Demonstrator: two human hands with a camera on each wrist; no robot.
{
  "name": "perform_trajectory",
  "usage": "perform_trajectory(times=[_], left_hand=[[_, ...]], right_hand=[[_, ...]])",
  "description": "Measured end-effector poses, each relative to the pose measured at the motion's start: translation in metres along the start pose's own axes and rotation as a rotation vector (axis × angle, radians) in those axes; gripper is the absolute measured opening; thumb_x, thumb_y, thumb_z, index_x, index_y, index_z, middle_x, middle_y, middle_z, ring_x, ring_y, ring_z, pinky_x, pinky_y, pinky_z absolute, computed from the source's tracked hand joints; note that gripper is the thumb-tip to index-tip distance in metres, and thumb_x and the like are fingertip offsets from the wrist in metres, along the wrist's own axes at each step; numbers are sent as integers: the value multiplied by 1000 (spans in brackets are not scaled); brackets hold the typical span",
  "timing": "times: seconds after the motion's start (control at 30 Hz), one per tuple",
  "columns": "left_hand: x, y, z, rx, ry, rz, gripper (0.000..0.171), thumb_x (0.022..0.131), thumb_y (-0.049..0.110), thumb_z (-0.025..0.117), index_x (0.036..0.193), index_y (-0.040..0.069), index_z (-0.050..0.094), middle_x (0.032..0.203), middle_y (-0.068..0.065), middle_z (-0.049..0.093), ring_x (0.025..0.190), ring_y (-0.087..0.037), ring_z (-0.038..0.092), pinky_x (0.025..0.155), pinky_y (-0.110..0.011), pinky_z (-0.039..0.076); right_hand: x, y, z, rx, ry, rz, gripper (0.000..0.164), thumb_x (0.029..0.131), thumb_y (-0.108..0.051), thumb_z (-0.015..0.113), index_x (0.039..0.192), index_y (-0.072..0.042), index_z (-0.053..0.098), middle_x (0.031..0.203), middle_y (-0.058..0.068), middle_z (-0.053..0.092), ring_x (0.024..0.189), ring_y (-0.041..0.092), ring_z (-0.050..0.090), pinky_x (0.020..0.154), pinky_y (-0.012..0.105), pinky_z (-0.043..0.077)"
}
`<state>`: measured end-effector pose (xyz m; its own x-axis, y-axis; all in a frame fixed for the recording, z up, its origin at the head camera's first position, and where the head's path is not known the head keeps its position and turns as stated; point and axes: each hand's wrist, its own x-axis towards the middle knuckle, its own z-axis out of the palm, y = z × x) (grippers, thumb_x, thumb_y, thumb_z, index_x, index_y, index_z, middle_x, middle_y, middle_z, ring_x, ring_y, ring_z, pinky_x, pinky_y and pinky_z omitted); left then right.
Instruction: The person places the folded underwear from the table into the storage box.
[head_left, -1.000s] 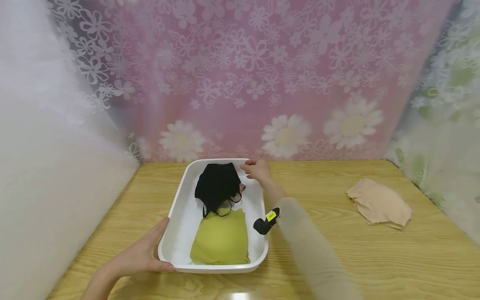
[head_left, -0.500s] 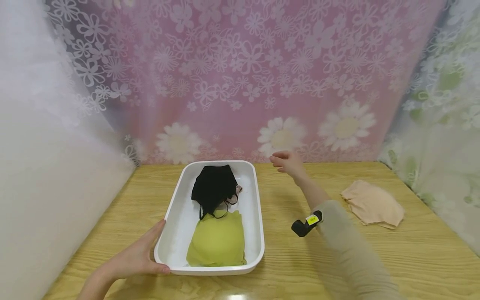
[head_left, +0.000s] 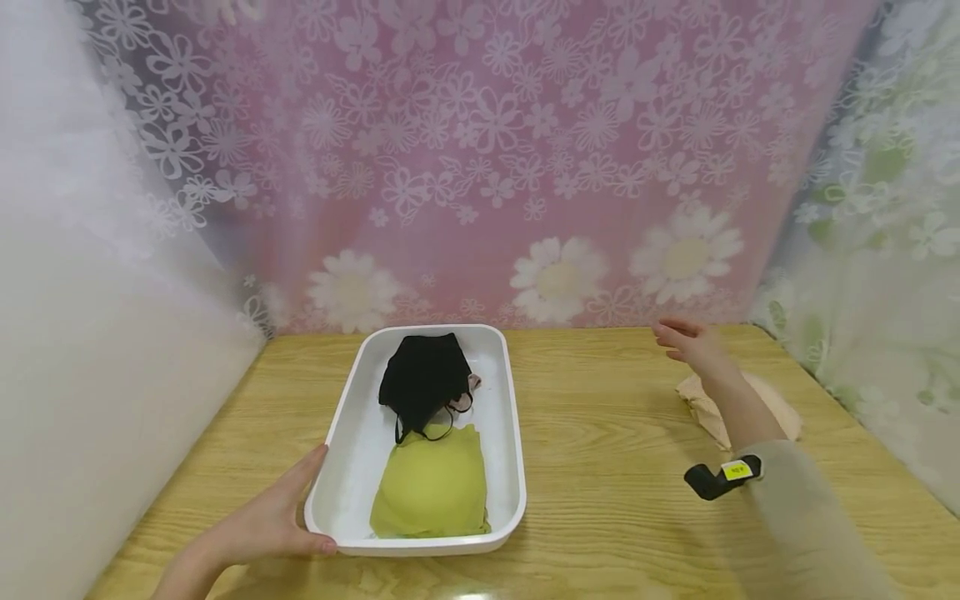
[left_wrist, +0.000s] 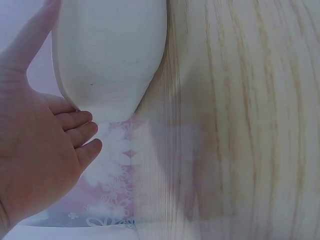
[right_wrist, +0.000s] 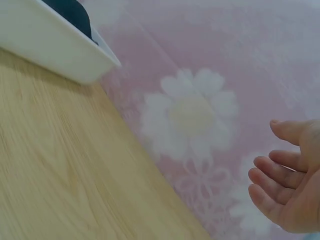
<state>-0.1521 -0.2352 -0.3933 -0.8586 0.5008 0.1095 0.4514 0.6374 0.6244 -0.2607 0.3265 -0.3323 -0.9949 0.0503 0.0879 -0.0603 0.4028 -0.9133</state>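
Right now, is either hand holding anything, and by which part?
The left hand holds the tub by its near left corner; the right hand holds nothing.

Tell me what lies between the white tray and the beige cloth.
In the head view, only wooden tabletop shows between the white tray and the beige cloth, which the right forearm partly hides.

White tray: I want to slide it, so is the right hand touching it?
Apart: the head view shows table between the right hand and white tray.
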Motion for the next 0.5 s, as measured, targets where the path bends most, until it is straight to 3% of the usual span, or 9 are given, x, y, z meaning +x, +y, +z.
perform_trajectory(times=[0.1, 0.17, 0.3, 0.5], left_hand=[[-1, 0, 1, 11, 1, -9, 116, 64, 44, 82, 142, -13, 16, 144, -31, 23, 129, -44, 27, 97, -56, 30], [-3, -1, 2, 14, 2, -11, 116, 64, 44, 82, 141, -13, 16, 144, -32, 23, 128, -44, 27, 97, -56, 30], [-4, -3, 2, 14, 8, -11, 117, 63, 43, 82, 141, -13, 16, 144, -33, 23, 129, -44, 27, 96, -55, 28], [-6, -3, 3, 22, 12, -14, 116, 63, 42, 83, 141, -13, 16, 143, -33, 23, 128, -45, 27, 95, -57, 29]], right_hand=[[-7, 16, -20, 31, 29, -1, 71, 93, -41, 52, 140, 7, 31, 102, -17, 55, 87, -9, 52, 77, 14, 46], [-13, 26, -32, 76, 45, -9, 56, 93, -36, 54, 135, -1, 41, 93, -28, 54, 84, -10, 54, 72, 11, 46], [-21, 42, -52, 142, 79, -20, 17, 93, -28, 56, 109, -26, 52, 88, -30, 58, 81, -12, 55, 67, 9, 46], [-29, 60, -74, 188, 151, 16, 12, 91, -24, 60, 97, -33, 53, 84, -30, 58, 76, -13, 55, 63, 9, 46]])
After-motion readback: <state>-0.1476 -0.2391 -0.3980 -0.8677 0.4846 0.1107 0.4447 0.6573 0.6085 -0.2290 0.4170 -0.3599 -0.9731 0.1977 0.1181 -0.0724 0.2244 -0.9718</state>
